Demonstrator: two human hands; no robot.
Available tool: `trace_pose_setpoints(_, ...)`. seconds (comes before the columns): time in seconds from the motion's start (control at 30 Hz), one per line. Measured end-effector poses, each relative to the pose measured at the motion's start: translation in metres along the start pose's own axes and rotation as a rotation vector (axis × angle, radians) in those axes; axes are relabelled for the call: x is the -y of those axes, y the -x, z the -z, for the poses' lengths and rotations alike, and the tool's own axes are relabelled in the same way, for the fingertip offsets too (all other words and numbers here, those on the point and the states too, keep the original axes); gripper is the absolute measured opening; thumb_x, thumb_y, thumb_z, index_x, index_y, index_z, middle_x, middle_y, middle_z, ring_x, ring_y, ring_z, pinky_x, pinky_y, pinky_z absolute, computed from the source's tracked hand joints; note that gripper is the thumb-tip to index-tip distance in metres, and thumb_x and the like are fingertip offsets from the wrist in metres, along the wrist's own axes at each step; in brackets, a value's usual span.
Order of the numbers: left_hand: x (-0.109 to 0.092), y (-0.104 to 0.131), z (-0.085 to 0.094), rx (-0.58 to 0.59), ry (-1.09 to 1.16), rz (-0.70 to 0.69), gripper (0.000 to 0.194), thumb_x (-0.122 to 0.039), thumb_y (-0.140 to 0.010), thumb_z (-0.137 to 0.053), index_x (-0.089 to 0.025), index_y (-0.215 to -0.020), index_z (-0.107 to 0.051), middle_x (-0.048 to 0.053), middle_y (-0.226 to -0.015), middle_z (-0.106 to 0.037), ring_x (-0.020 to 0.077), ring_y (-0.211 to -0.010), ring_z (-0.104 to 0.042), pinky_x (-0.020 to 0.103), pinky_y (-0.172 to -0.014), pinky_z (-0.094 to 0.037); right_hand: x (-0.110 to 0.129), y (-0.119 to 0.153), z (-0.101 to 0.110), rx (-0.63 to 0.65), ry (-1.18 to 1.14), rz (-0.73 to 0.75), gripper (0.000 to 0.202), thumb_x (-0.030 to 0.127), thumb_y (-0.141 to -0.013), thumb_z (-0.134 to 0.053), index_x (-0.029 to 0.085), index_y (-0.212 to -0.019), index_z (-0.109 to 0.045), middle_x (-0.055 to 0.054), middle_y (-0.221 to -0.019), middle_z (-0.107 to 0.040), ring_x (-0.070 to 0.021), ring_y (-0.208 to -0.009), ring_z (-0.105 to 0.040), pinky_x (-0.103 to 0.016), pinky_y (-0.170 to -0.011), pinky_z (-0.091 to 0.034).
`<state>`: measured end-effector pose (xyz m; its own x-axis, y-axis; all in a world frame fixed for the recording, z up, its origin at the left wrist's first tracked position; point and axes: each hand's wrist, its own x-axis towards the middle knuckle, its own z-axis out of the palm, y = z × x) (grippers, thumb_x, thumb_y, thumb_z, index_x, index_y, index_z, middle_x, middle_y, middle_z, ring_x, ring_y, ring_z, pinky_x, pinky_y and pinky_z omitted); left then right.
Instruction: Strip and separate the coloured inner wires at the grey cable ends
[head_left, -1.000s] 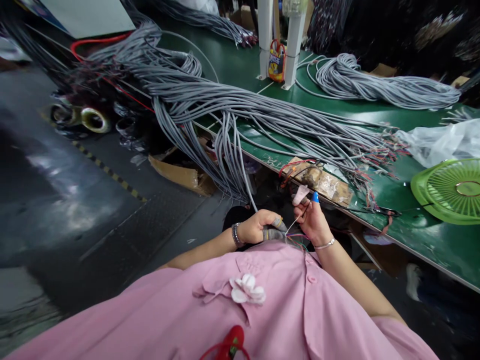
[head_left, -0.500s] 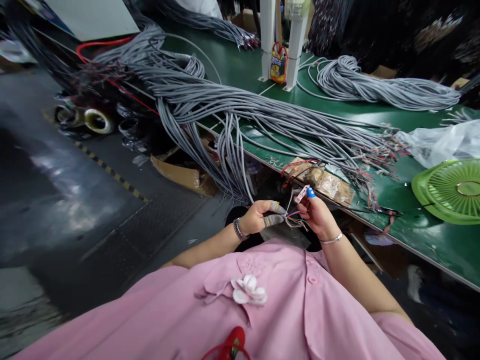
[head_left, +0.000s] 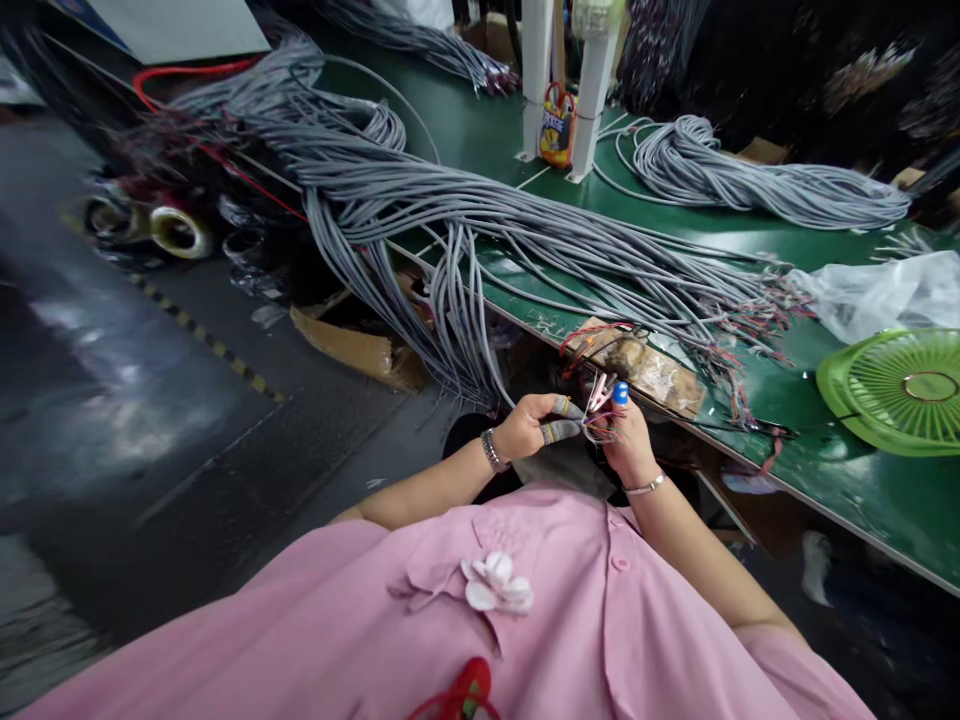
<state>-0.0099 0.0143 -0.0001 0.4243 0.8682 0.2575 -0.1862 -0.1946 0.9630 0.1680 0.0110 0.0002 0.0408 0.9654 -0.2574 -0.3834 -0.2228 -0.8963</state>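
My left hand point(head_left: 529, 428), with grey covers on two fingertips, pinches a grey cable close to its stripped end. Thin coloured wires point(head_left: 600, 428) fan out from there towards my right hand point(head_left: 630, 445). That hand is closed, its thumb under a blue cover. A small pink tool point(head_left: 599, 392) with two narrow arms sticks up beside the thumb; its exact kind is too small to tell. Both hands meet in front of my pink shirt, just off the bench's edge. The right fingers are partly hidden behind the wires.
Long bundles of grey cable point(head_left: 450, 195) lie across the green bench point(head_left: 480, 130) and hang over its edge. A taped cardboard piece point(head_left: 667, 380) sits at the edge, near my right hand. To the right are a green fan point(head_left: 892, 390) and a clear plastic bag point(head_left: 877, 290).
The pink tool has turned more upright and its two arms now show apart. My hands have come closer together, the left shifting slightly right. The coloured wires now lie against my right fingers.
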Motion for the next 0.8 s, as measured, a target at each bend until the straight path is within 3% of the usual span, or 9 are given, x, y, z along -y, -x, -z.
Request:
trace_pose_setpoints(0.2, 0.004, 0.000, -0.003, 0.019, -0.043, -0.003, 0.033, -0.040, -0.080, -0.074, -0.009, -0.090, -0.072, 0.006, -0.078, -0.069, 0.0128, -0.071, -0.064, 0.024, -0.072, -0.053, 0.009, -0.007, -0.007, 0.089, -0.090, -0.161, 0.054, 0.072, -0.071, -0.068, 0.019, -0.075, -0.062, 0.004, -0.051, -0.049, -0.0066, -0.039, -0.035, -0.021, -0.037, -0.026)
trace_pose_setpoints(0.5, 0.011, 0.011, -0.007, 0.057, -0.075, 0.013, 0.033, -0.041, -0.080, -0.074, -0.009, -0.088, -0.071, 0.005, -0.076, -0.067, 0.0109, -0.068, -0.060, 0.021, -0.067, -0.051, 0.009, -0.006, -0.005, 0.112, -0.140, -0.138, 0.054, 0.071, -0.071, -0.069, 0.019, -0.073, -0.057, 0.005, -0.054, -0.050, -0.0042, -0.039, -0.031, -0.018, -0.035, -0.024)
trace_pose_setpoints(0.67, 0.003, 0.025, -0.003, 0.061, -0.047, 0.024, 0.030, -0.038, -0.082, -0.073, -0.009, -0.088, -0.071, 0.005, -0.075, -0.066, 0.0093, -0.064, -0.058, 0.019, -0.062, -0.048, 0.008, 0.000, -0.003, 0.180, -0.151, -0.217, 0.062, 0.079, -0.072, -0.060, 0.018, -0.080, -0.063, 0.001, -0.062, -0.058, -0.0045, -0.039, -0.030, -0.019, -0.033, -0.019)
trace_pose_setpoints(0.8, -0.010, 0.040, 0.001, 0.117, -0.130, -0.062, 0.028, -0.038, -0.084, -0.071, -0.010, -0.085, -0.071, 0.005, -0.071, -0.065, 0.0093, -0.062, -0.057, 0.019, -0.059, -0.046, 0.001, 0.010, 0.013, 0.200, -0.111, -0.201, 0.061, 0.077, -0.075, -0.059, 0.018, -0.085, -0.064, -0.002, -0.075, -0.065, -0.0035, -0.041, -0.028, -0.019, -0.034, -0.013)
